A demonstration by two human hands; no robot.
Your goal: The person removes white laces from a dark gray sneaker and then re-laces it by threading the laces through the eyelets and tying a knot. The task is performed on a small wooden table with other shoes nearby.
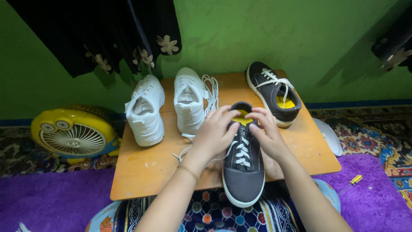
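A dark grey sneaker with white laces and a yellow insole lies toe toward me at the near edge of a low wooden table. My left hand grips its left side near the opening, fingers on the laces. My right hand holds the right side, fingertips at the tongue. The matching dark sneaker sits at the table's far right. Two white sneakers stand side by side, one on the left, one in the middle with loose white laces trailing.
A yellow round fan sits on the floor at left. Dark flowered cloth hangs on the green wall. A small yellow-handled screwdriver lies on the purple rug at right. Patterned fabric covers my lap below the table.
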